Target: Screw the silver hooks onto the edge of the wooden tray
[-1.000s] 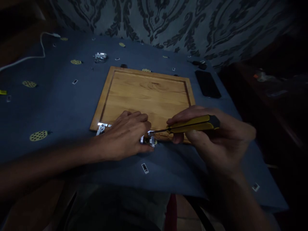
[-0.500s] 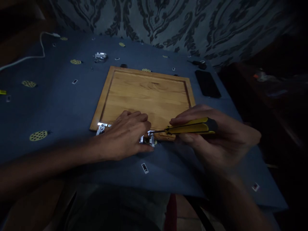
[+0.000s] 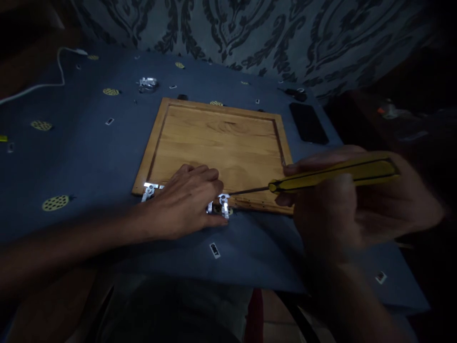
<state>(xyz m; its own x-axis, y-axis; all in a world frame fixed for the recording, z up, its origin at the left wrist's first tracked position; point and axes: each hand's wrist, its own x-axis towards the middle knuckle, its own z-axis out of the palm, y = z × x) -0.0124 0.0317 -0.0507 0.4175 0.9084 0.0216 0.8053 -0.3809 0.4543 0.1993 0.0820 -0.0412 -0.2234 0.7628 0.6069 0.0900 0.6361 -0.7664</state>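
Observation:
A wooden board lies on a blue cloth. My left hand presses down on a shiny metal hinge at the board's near edge, fingers curled over it. Another metal hinge sits at the near left corner. My right hand is closed round a yellow-handled screwdriver. The screwdriver's thin shaft points left, with its tip close to the hinge under my left hand.
A black phone lies right of the board. A metal part rests at the back left, near a white cable. Small tags and yellow dotted patches are scattered over the blue cloth. A patterned curtain hangs behind.
My right hand has drawn back to the right and up with the screwdriver, so more of the shaft shows. My left hand has stayed on the hinge.

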